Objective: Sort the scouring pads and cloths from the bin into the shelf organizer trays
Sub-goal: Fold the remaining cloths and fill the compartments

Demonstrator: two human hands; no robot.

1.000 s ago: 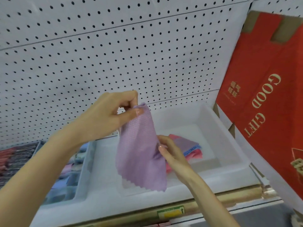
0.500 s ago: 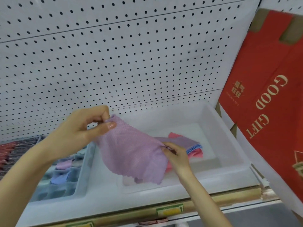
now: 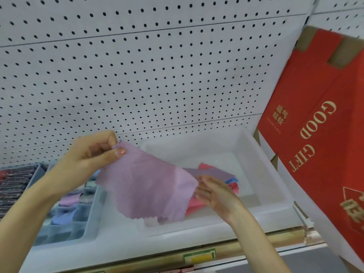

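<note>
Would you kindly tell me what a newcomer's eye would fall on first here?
The purple cloth held up mid-frame stands out first: the left hand pinches its top corner and the right hand touches its right edge. Next comes the red box lettered GOOD GIFT leaning at the right, beside the white tray that holds a few folded cloths.

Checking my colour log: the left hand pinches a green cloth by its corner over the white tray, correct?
No. The cloth that the left hand pinches is lilac, not green; the head view shows it. It is held by its corner over the white tray.
</note>
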